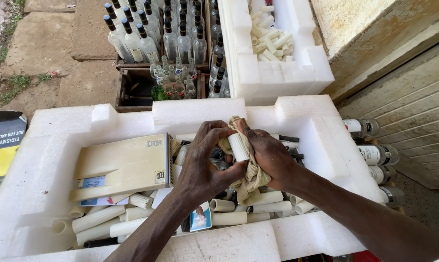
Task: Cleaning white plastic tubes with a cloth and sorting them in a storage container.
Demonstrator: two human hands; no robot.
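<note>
Holding a short cream plastic tube [239, 146] upright above the middle of the white foam tray [49, 128], both hands close around it. Left hand [202, 167]: fingers curled shut on the tube's left side. Right hand [270, 157]: closed on a beige cloth [251, 177] wrapped behind the tube, cloth tail hanging down. More cream tubes [117, 221] lie along the tray's near edge; a beige flat case [125, 165] rests toward its left side. Clear bottles [180, 43] stand in wooden crates [132, 90] beyond the far edge.

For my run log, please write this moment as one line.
left hand: holds white tube | right hand: rubs it with cloth | below: foam box of tubes
</note>
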